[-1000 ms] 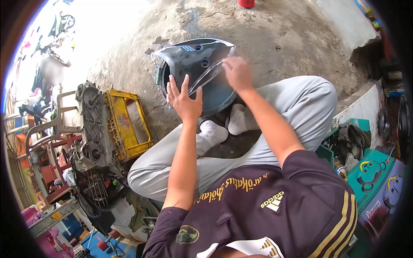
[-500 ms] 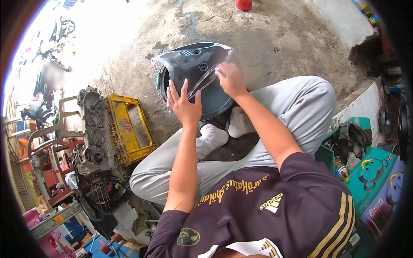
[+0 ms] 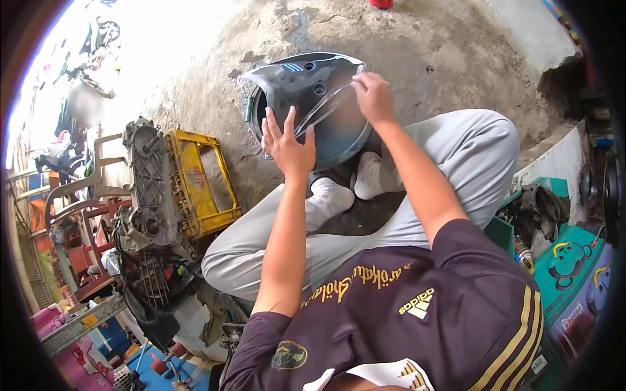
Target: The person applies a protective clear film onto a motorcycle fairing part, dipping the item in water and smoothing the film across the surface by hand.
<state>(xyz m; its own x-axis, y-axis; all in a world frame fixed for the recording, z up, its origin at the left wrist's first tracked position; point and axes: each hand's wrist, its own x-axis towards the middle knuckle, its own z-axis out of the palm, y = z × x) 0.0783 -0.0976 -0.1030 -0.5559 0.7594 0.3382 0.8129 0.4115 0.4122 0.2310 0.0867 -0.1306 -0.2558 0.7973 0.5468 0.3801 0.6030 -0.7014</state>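
Observation:
A dark, curved plastic panel (image 3: 287, 81) with two round holes, a pale upper edge and small blue-white stripes is in front of me. It rests in or against a dark, rounded basin-like shell (image 3: 339, 153) with a green piece on its left side; how the two meet I cannot tell. My left hand (image 3: 291, 146) lies with fingers spread at the panel's lower left. My right hand (image 3: 374, 98) pinches a thin, clear strip (image 3: 326, 104) at the upper right. From there the strip loops down toward my left hand.
On the left stand a yellow crate (image 3: 203, 182) and a grey metal engine casing (image 3: 151, 186). My crossed legs (image 3: 450, 150) surround the near side. Green boxes (image 3: 566, 260) sit to the right, and a red object (image 3: 381, 3) is at the top. The floor (image 3: 417, 39) is rough concrete.
My right hand has moved up and right, widening the clear strip's loop. My left hand stays spread at the panel. The whole view has shifted slightly.

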